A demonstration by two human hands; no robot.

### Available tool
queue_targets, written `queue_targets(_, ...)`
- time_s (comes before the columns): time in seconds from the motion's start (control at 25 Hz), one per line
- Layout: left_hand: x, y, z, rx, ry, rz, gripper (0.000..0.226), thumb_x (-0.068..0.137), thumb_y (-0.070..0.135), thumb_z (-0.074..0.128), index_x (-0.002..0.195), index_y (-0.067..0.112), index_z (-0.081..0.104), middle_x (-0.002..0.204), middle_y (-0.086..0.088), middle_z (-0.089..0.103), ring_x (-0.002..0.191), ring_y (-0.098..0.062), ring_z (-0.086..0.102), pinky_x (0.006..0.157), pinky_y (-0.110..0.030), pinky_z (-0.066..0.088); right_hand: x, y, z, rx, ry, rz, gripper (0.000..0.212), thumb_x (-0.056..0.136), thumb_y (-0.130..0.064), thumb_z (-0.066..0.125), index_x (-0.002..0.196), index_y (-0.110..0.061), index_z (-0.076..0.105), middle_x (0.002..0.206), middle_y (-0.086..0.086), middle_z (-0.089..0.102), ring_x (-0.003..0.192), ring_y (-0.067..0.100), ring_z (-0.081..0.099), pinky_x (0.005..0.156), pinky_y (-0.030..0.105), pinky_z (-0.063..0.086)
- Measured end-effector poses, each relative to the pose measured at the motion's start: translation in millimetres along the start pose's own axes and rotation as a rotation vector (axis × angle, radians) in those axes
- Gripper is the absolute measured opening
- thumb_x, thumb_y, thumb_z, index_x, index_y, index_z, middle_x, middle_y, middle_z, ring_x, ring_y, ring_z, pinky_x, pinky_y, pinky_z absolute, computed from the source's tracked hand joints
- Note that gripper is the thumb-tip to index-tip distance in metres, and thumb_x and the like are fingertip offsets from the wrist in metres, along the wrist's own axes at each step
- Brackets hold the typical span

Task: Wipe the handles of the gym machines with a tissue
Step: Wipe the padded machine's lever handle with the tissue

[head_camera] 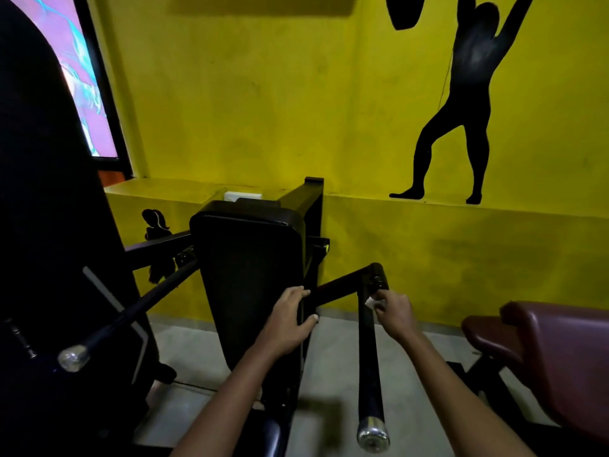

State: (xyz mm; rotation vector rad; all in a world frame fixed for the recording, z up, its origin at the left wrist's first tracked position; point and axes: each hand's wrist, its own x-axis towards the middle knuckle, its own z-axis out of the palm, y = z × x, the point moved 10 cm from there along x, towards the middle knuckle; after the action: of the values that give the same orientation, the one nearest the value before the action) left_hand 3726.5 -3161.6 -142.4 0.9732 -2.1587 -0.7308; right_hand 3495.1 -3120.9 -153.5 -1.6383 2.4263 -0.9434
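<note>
Handle (pixel 366 338): right hand (pixel 393 313) pinches tissue (pixel 374 303) at its top; left hand (pixel 290 319) grips pad (pixel 250 278) edge. Far handle (pixel 131 311) seemingly unwiped.

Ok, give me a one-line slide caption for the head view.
Right hand presses a white tissue to the machine's right handle bar while the left hand grips the black pad's edge.

both bare forearms reach forward from the bottom edge. left hand (pixel 290 319) fingers and thumb curled in a grip, knuckles up. right hand (pixel 393 311) fingertips pinched together, wrist angled left.
</note>
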Motion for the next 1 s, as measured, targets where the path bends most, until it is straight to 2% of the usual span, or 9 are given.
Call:
queue_targets(0.28,19.0,13.7,21.2,-0.023,-0.083,0.075,0.054,0.09,0.023,0.062,0.139,0.011,0.043,0.143,-0.003,0.038,0.133,-0.016,0.037,0.11,-0.032,0.034,-9.3,19.9,-7.5,-0.042,0.028,0.089,0.021,0.09,-0.004,0.053,0.106,-0.007,0.067,0.101,0.016,0.068,0.089,0.029,0.063,0.068,0.038,0.051)
queue_targets(0.4,21.3,15.4,32.1,0.026,-0.119,0.116,0.055,0.091,0.028,0.06,0.14,0.013,0.042,0.145,-0.001,0.036,0.134,-0.015,0.035,0.109,-0.034,0.036,-13.6,21.1,-10.6,-0.074,0.041,0.098,0.02,0.089,-0.003,0.054,0.103,-0.007,0.067,0.099,0.014,0.068,0.087,0.027,0.064,0.069,0.039,0.053)
queue_targets(0.56,24.4,20.0,25.5,0.085,-0.114,0.212,0.056,0.092,0.032,0.058,0.142,0.015,0.039,0.147,0.0,0.034,0.138,-0.013,0.03,0.113,-0.031,0.029,-16.6,20.3,-10.4,-0.086,0.067,0.098,0.021,0.09,-0.001,0.054,0.105,-0.006,0.067,0.1,0.013,0.068,0.085,0.023,0.063,0.068,0.037,0.053)
queue_targets(0.68,26.6,40.4,-8.3,0.142,-0.021,0.349,0.057,0.092,0.033,0.056,0.142,0.012,0.041,0.147,-0.004,0.036,0.138,-0.014,0.026,0.114,-0.027,0.024,-16.6,23.1,-4.1,-0.103,0.048,0.125,0.02,0.091,-0.002,0.053,0.107,-0.006,0.066,0.105,0.012,0.067,0.088,0.023,0.063,0.069,0.036,0.053)
queue_targets(0.8,33.8,61.8,-53.2,0.269,0.15,0.488,0.06,0.09,0.04,0.047,0.14,0.007,0.044,0.144,-0.009,0.041,0.136,-0.017,0.027,0.113,-0.027,0.023,-9.6,18.8,0.0,-0.116,0.051,0.13,0.021,0.091,-0.004,0.052,0.108,-0.007,0.066,0.105,0.014,0.067,0.089,0.026,0.063,0.068,0.035,0.051)
queue_targets(1.0,54.0,54.9,-88.2,0.62,0.258,0.547,0.063,0.09,0.042,0.046,0.145,0.012,0.036,0.151,-0.008,0.033,0.142,-0.025,0.023,0.117,-0.043,0.02,8.5,21.3,18.6,-0.123,0.024,0.158,0.024,0.09,-0.008,0.057,0.113,-0.013,0.063,0.107,0.01,0.067,0.092,0.024,0.064,0.073,0.037,0.055)
